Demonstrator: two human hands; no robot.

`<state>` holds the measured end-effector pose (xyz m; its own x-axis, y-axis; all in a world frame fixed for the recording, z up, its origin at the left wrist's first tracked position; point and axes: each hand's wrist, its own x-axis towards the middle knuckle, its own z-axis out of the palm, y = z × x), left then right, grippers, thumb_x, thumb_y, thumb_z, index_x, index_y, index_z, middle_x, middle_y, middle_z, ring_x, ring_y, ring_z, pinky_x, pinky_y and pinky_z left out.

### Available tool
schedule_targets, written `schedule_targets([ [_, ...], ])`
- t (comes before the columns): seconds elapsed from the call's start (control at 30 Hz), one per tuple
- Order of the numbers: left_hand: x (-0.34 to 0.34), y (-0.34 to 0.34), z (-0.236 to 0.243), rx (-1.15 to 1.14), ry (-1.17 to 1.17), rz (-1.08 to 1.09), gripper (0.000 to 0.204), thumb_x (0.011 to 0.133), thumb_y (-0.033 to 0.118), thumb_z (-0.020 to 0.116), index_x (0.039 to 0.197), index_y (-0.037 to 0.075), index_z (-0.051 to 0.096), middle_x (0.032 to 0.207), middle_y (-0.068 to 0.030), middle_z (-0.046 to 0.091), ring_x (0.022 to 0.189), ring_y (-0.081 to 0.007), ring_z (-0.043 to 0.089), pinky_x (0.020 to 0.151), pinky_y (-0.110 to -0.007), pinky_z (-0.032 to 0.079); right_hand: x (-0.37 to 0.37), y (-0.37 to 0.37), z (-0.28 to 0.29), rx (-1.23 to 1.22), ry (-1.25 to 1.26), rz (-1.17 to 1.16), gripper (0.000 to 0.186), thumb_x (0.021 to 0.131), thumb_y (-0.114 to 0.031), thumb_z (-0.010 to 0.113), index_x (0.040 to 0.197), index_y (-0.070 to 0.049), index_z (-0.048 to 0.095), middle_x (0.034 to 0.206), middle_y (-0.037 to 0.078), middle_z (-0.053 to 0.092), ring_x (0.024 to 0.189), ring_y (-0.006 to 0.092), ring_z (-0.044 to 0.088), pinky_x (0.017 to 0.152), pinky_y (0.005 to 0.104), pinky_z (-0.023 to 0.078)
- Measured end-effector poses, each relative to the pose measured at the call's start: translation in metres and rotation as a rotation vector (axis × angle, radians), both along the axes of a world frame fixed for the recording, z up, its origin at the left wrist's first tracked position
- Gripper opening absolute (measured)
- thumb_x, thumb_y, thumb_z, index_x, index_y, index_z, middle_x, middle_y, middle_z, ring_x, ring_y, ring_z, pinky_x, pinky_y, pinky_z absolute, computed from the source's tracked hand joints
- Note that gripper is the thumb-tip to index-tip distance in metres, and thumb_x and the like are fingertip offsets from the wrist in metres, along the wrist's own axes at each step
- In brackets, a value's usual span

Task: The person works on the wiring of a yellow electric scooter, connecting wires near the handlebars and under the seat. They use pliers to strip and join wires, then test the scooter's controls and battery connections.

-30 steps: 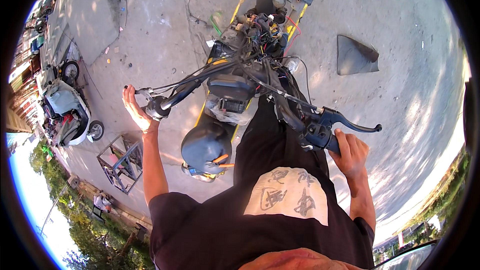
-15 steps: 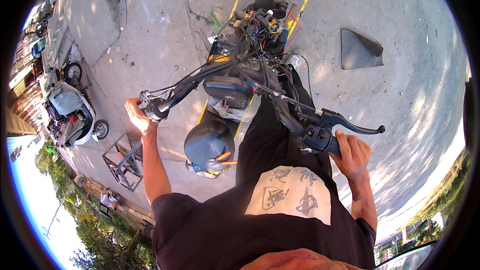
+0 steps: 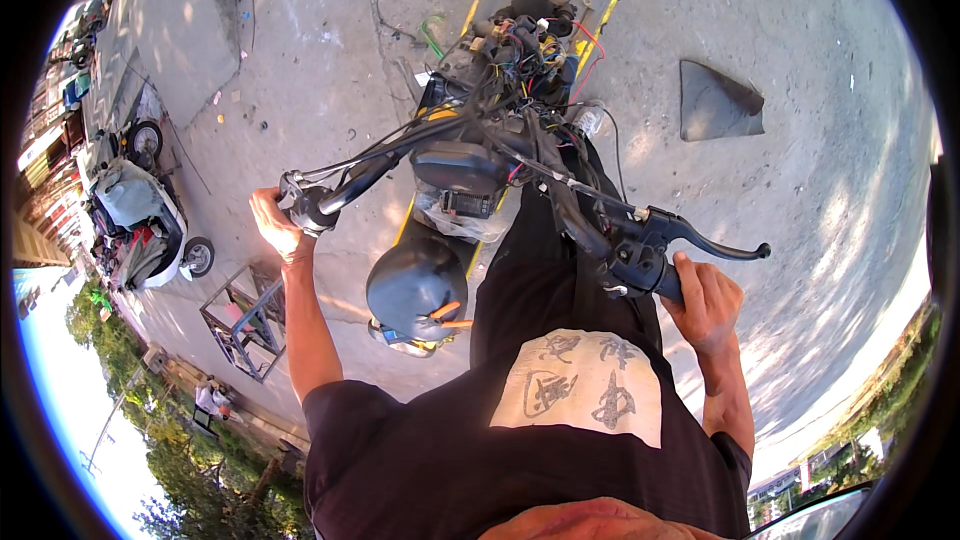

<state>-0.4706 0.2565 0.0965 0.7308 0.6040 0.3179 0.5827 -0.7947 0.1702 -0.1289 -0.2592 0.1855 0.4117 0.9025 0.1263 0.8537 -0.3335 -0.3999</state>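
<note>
My left hand (image 3: 274, 223) is closed around the left end of a black scooter handlebar (image 3: 368, 178), its fingers partly hidden by the grip fittings. On the right, my right hand (image 3: 708, 302) wraps the dark right grip (image 3: 668, 283), thumb near the switch housing. A black brake lever (image 3: 718, 244) reaches out beyond that hand, and no finger rests on it. Between the bars sits a dark oval headlight or gauge housing (image 3: 458, 167). Ahead of it, a tangle of bare wires and connectors (image 3: 530, 50) lies exposed on the stripped scooter body.
A black rounded seat or cover (image 3: 415, 285) with orange-handled tools stands beside my leg. A metal frame (image 3: 245, 325) and a partly stripped scooter (image 3: 140, 210) are at left. A bent dark panel (image 3: 720, 102) lies on the concrete at right. Cables trail across the ground.
The handlebar has shifted very slightly, with its right end and brake lever a little higher in view. Both hands keep their hold on it.
</note>
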Motion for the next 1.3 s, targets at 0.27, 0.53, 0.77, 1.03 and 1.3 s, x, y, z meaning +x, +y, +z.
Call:
schedule_targets([
  [0.27,0.001,0.001,-0.001,0.031,-0.001,-0.004,0.05,0.077,0.034,0.084,0.099,0.002,0.053,0.091,-0.0143,0.052,0.084,-0.0345,0.053,0.076,-0.045,0.046,-0.001,0.003,0.003,0.007,-0.041,-0.004,0.052,0.085,-0.01,0.082,0.13,0.005,0.062,0.08,0.012,0.063,0.064,0.0263,0.063,0.053,0.0349,0.049],
  [0.53,-0.004,-0.002,-0.004,0.044,-0.038,0.007,0.05,0.073,0.032,0.087,0.1,0.003,0.055,0.091,-0.0132,0.055,0.084,-0.0341,0.056,0.075,-0.044,0.049,-0.003,0.001,0.001,-0.008,-0.093,-0.014,0.047,0.094,-0.022,0.078,0.131,0.003,0.065,0.081,0.009,0.063,0.063,0.0233,0.062,0.052,0.0336,0.049],
  [0.77,-0.003,-0.002,-0.003,0.08,-0.066,-0.01,0.049,0.066,0.019,0.083,0.106,0.005,0.059,0.101,-0.0126,0.059,0.092,-0.0345,0.057,0.084,-0.045,0.05,-0.008,-0.003,-0.006,-0.021,-0.129,-0.025,0.053,0.089,-0.02,0.083,0.133,0.0,0.063,0.083,0.011,0.063,0.063,0.0277,0.064,0.052,0.0364,0.05],
  [1.03,0.01,-0.02,0.001,0.005,-0.222,0.034,0.093,0.063,0.001,0.077,0.151,0.006,0.048,0.153,-0.0175,0.05,0.145,-0.0402,0.045,0.123,-0.051,0.035,-0.01,0.0,0.001,-0.032,-0.141,-0.058,0.054,0.087,-0.017,0.084,0.134,-0.002,0.063,0.085,0.011,0.064,0.064,0.0285,0.065,0.055,0.0372,0.052],
  [1.3,0.007,-0.014,0.0,0.026,-0.189,0.012,0.092,0.067,0.0,0.076,0.154,0.008,0.046,0.157,-0.0156,0.048,0.147,-0.0388,0.043,0.124,-0.05,0.035,-0.012,0.003,0.001,-0.017,-0.131,-0.082,0.054,0.086,-0.014,0.085,0.133,-0.002,0.063,0.09,0.012,0.068,0.068,0.0294,0.068,0.058,0.0379,0.054],
])
